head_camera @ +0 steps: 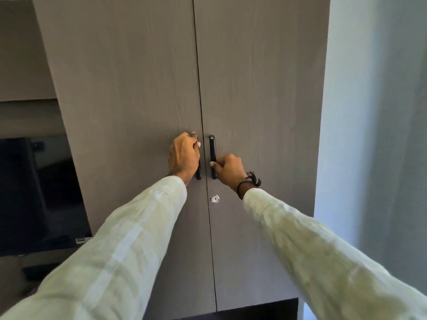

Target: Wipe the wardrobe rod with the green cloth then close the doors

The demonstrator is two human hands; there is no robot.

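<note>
Two tall grey-brown wardrobe doors, the left door (129,88) and the right door (261,88), stand flush and meet at a thin centre seam. My left hand (183,155) is wrapped around the left black handle (198,174), covering most of it. My right hand (227,168) grips the lower part of the right black handle (212,148). A round silver keyhole (215,199) sits just below the right handle. The wardrobe rod and the green cloth are not visible.
A dark television screen (39,195) hangs on the wall left of the wardrobe, under a brown shelf panel (25,116). A pale wall (374,112) runs along the right. A dark recess (261,308) opens under the doors.
</note>
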